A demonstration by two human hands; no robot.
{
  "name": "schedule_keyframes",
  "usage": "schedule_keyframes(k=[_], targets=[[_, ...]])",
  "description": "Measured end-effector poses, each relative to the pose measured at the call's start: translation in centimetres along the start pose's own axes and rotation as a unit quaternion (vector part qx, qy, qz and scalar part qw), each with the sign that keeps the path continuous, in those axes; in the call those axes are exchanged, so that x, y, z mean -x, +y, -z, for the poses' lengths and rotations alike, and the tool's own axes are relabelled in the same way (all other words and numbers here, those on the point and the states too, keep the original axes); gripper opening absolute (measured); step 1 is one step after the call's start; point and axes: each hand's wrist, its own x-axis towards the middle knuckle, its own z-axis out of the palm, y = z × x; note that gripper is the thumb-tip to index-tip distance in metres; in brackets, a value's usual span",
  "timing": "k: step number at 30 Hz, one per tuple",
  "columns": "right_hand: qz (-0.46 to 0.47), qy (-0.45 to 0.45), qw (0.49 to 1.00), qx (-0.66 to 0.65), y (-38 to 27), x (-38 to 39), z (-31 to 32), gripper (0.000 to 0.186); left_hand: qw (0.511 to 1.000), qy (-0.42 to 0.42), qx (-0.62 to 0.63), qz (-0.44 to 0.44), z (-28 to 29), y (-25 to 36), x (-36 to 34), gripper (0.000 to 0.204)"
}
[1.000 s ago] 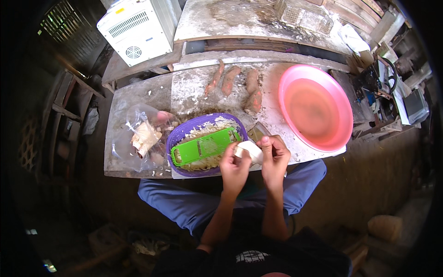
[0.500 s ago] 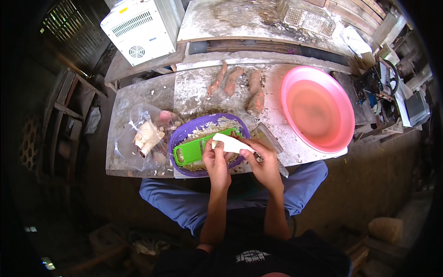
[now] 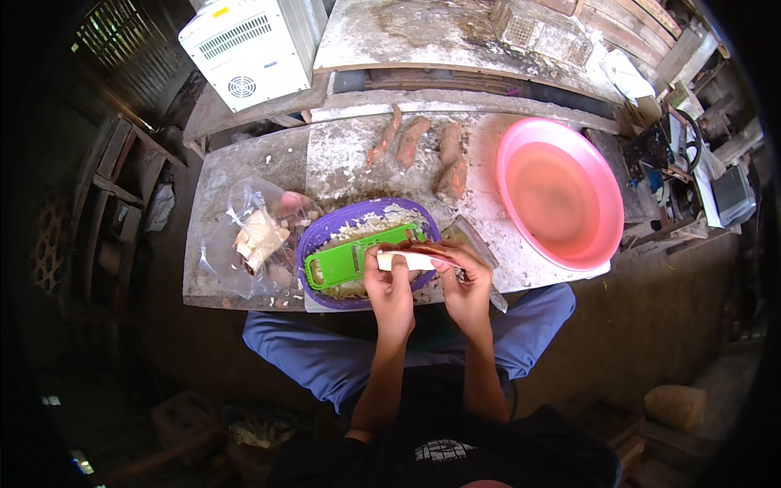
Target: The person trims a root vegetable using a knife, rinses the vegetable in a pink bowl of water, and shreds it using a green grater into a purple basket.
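Note:
In front of me, both hands are closed on a cassava piece (image 3: 404, 261), white inside with brown peel on its far side. My left hand (image 3: 389, 299) grips its left end, thumb on the white face. My right hand (image 3: 469, 297) pinches the right end, where the brown peel shows at the fingers. Just beyond lies a purple tub (image 3: 303, 244) of pale shredded pieces. Across its top rests a green grater (image 3: 333, 264), partly hidden by my left hand.
Several brown roots, one of them a long root (image 3: 451, 163), lie at the table's back. A pink basin (image 3: 612, 191) of cloudy water stands right, a clear plastic bag (image 3: 236, 268) with peel left. Beside my right hand are a flat greyish object (image 3: 472, 237) and a metal blade (image 3: 498, 299).
The cassava piece has been turned in my hands: its white face shows narrower, and the brown peel along its far side has come into view.

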Motion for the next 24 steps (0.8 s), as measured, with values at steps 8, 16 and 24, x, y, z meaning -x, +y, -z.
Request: schedule_keyframes(k=[8,16,24], targets=[[-0.016,0.063,0.998,-0.008,-0.1,0.4,-0.5,0.012,1.0,-0.004,0.031,-0.003,-0.5,0.0,0.5,0.019],[-0.118,0.082,0.986,-0.08,-0.1,0.5,0.0,0.015,0.999,-0.014,0.031,0.018,-0.3,-1.1,0.9,0.02],[-0.181,0.088,0.97,-0.134,-0.6,0.1,0.7,0.02,0.995,-0.089,-0.017,0.041,0.3,-1.3,0.5,0.023]])
